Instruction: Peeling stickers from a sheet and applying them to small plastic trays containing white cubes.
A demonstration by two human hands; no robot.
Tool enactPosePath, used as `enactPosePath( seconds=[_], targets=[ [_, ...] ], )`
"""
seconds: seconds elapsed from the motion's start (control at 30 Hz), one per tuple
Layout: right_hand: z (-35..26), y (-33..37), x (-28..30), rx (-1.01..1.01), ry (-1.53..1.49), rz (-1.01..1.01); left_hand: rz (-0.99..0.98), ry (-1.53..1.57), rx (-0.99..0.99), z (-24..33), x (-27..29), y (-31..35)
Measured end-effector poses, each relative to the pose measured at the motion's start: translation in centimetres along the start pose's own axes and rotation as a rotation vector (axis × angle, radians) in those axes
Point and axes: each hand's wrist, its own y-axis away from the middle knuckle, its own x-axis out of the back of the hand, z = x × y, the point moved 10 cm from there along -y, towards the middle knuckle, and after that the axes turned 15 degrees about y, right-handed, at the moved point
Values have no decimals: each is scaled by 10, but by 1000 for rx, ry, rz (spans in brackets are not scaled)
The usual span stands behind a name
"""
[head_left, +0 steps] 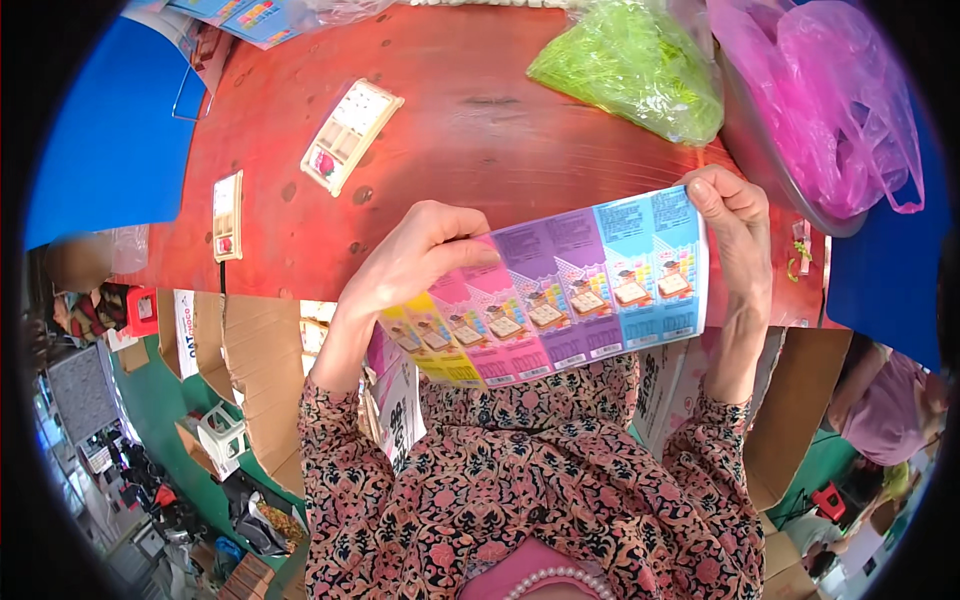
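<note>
I hold a long strip of joined flat sachets (560,295) between both hands, above the near edge of a red table (470,130). The strip runs from yellow at the left through pink and purple to blue at the right. My left hand (420,255) pinches its left part, thumb on the front. At the strip's right end, my right hand (735,225) grips the blue packets. Both forearms, in flowered sleeves, come up from the lower edge.
On the table lie a green plastic bag (635,65), a pink plastic bag in a metal bowl (830,100), a white packet tray (350,135) and a smaller packet (228,215). Cardboard boxes (260,360) stand below the table edge. A person in pink (890,400) sits at right.
</note>
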Motion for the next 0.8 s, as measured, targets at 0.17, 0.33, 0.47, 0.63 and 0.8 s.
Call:
enactPosePath(
  seconds=[0.17, 0.33, 0.47, 0.63, 0.8],
  targets=[
    [-7, -3, 12, 44, -7, 32, 8, 28, 5, 0, 2, -2],
    [18, -1, -1, -117, -42, -57, 29, 202, 5, 3, 5, -3],
    [22, 2, 5, -105, -73, -11, -16, 342, 58, -1, -2, -4],
    [12, 1, 12, -77, -53, 36, 1, 314, 43, -3, -2, -8],
    [6, -10, 12, -54, -39, 20, -53, 369, 28, 3, 0, -16]
  ],
)
